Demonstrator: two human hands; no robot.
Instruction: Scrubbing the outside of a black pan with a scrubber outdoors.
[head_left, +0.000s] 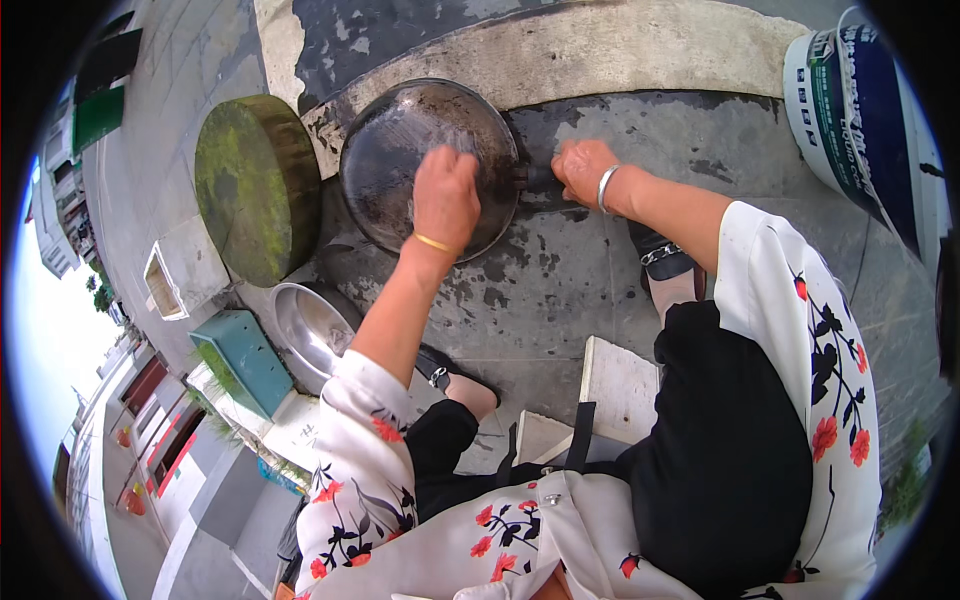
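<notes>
A blackened round pan (390, 172), which looks like a wok turned bottom up, lies on the wet paving before me. My left hand (448, 191), with a yellow bangle at the wrist, is pressed against its sooty surface. Its fingers are closed over a greyish, blurred scourer (459, 141), perhaps steel wool, mostly hidden by the hand. To the right, my right hand (587, 171), wearing a silver bangle, grips the end of the pan's dark handle (538, 178). Pale scrub streaks show on the pan's upper part.
A mossy round wooden block (251, 187) stands left of the pan. Below it sit a metal basin (307, 326) and a teal planter (244, 364). A large printed bucket (832, 112) is at right. A pale concrete ledge (570, 56) runs behind; a wooden stool (619, 382) is beneath me.
</notes>
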